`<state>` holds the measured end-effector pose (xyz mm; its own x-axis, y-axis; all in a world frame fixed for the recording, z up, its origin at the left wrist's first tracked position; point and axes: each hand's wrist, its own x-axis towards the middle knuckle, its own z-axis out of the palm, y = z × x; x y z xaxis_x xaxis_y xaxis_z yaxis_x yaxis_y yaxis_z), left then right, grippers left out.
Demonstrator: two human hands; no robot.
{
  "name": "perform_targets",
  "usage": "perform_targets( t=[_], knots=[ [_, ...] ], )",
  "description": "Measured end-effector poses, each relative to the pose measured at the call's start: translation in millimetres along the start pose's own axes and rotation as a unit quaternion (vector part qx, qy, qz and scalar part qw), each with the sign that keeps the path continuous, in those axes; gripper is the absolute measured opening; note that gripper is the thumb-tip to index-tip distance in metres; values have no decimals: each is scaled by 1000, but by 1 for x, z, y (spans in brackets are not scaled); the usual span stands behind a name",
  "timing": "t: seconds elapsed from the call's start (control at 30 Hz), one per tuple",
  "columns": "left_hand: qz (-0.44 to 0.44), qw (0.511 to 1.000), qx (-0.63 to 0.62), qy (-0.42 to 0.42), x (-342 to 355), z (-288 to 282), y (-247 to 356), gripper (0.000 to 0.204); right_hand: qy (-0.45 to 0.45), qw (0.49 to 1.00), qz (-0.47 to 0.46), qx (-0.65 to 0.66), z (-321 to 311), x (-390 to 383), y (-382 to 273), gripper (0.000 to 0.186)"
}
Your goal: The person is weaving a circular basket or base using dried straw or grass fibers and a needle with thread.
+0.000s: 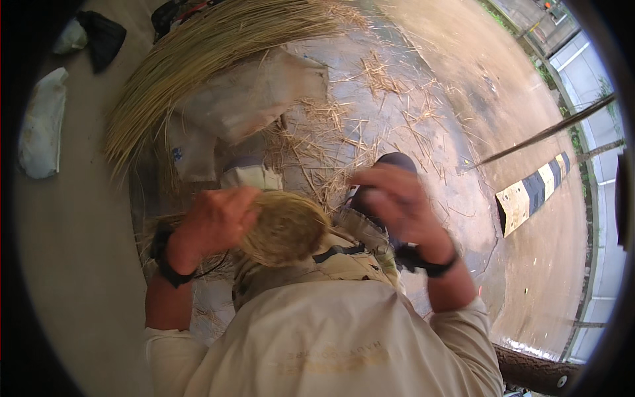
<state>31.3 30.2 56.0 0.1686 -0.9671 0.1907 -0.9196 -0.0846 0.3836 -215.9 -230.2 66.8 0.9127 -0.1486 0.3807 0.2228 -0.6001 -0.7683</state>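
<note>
A round disc of coiled straw (pixel 286 228) lies over my lap, its surface wound in rings. My left hand (pixel 221 218) is closed on the disc's left edge, the fingers bent over it. To the right of the disc and apart from it, my right hand (pixel 397 202) is raised above my right leg. Motion smears its fingers, so I cannot see whether they hold anything. A dark rounded shoe toe (pixel 397 161) shows just beyond that hand. Both wrists carry dark bands.
A large bundle of long straw (pixel 218 63) lies at the far left, over a pale crumpled sheet (pixel 254 92). Loose straw bits (pixel 311 142) litter the ground ahead. White bags (pixel 43 122) lie at far left. A black-and-yellow striped block (pixel 532 192) and a slanting pole (pixel 542 134) are at right.
</note>
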Motion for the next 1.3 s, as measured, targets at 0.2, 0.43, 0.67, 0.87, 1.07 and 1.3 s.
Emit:
perform_targets(
  t=[0.2, 0.43, 0.67, 0.87, 1.07, 1.3],
  knots=[
    [56, 996, -67, 30, 22, 15, 31, 48, -139, 890, 291, 324, 71, 29, 65, 42],
    [64, 993, -93, 37, 20, 40, 15, 46, -261, 914, 243, 193, 19, -39, 93, 42],
    [88, 986, -131, 51, 35, 51, 16, 40, 43, 805, 233, 544, 38, -3, 51, 39],
    [53, 992, -108, -29, 30, 45, 19, 43, -12, 785, 252, 566, 31, 25, 92, 38],
    [50, 996, -71, 28, 15, 58, 11, 42, -117, 984, 122, -46, 52, 19, 32, 35],
    [14, 991, -127, 29, 0, 72, 9, 36, -103, 979, 167, -56, 46, 7, 23, 28]
  ],
)
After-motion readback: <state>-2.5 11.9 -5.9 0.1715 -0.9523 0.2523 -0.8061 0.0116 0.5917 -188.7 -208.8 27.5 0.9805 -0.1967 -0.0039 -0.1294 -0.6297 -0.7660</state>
